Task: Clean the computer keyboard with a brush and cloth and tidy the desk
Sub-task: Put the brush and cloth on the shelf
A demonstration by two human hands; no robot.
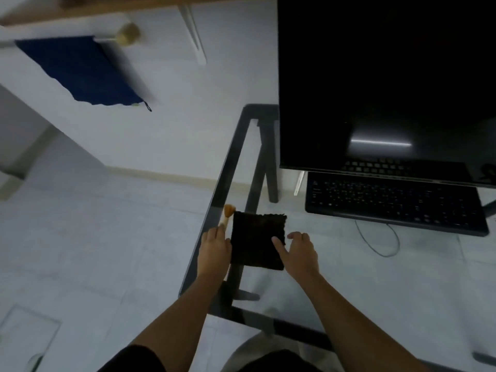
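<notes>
Listing the stage of work first, left to right.

- Brush: pale handle, orange bristles pointing far, lying at the near left corner of the glass counter, just beside the cloth.
- Cloth: dark, folded into a square, flat on the counter to the right of the brush.
- Keyboard: black, far right, tucked partly under the dark monitor, well apart from both tools. Neither hand touches it. A thin cable loops near its front edge.
- Judgement: the 2 tools sit together in 1 neat spot away from the keyboard, which suits either a start not yet made or the final tidying. The keys are too dim to show dust or cleanliness, so which of the 2 cannot be told.

Hands, left to right.

- Left hand: palm down over the brush handle, fingers curled round it and seemingly holding it, thumb side against the left edge of the cloth.
- Right hand: palm down at the right edge of the cloth, thumb stretched onto the fabric, the other fingers loosely bent beside it and gripping nothing.
</notes>
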